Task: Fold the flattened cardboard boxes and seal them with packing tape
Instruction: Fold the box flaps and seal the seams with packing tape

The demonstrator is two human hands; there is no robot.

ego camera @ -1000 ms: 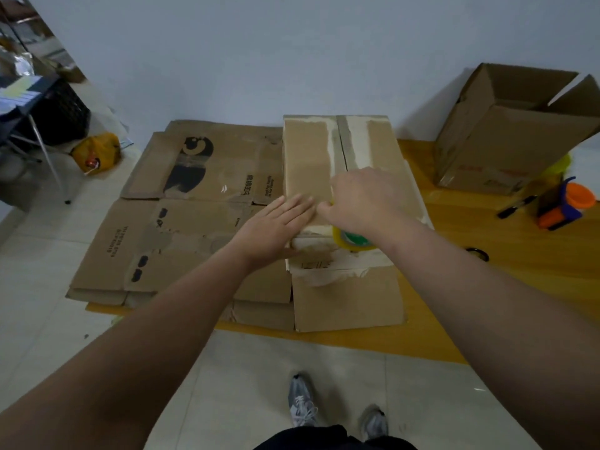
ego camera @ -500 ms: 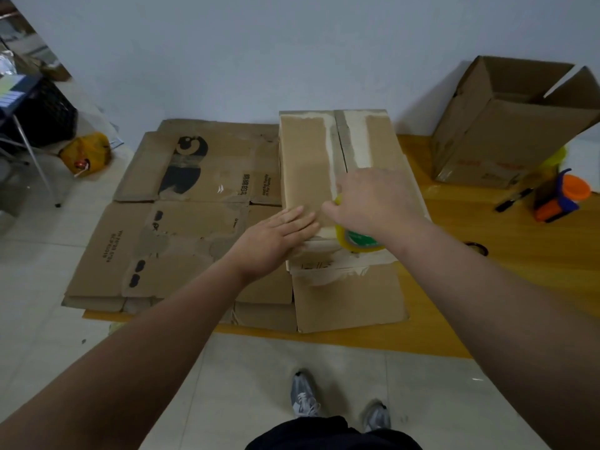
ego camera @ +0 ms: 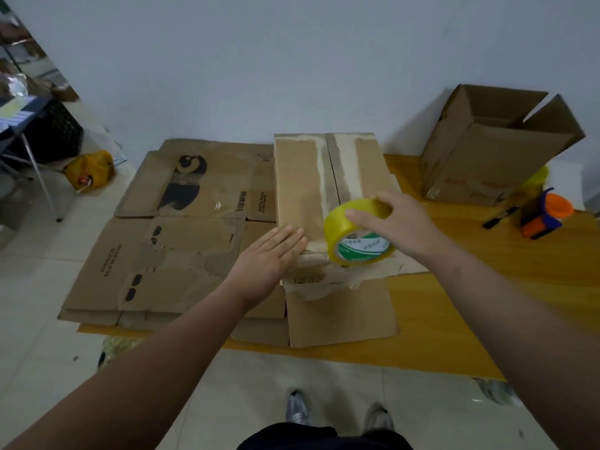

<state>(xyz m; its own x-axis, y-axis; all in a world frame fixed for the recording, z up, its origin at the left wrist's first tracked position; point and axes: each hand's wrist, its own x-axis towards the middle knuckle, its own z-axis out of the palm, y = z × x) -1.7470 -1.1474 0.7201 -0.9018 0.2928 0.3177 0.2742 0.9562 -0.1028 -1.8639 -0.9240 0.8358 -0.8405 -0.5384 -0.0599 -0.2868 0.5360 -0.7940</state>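
The left hand is lying flat, fingers together, pressing the folded box under its fingertips. The right hand is gripping the tape roll just beside it. Keeping the flaps pinned while drawing tape straight along the seam seems wise.

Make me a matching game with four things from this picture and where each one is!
Things:
1. tape roll
2. left hand
3. open box
4. yellow bag

Places:
A. on the floor, far left
B. flat on top of the folded box
C. held by the right hand
D. far right, by the wall

Pairs: 1-C, 2-B, 3-D, 4-A
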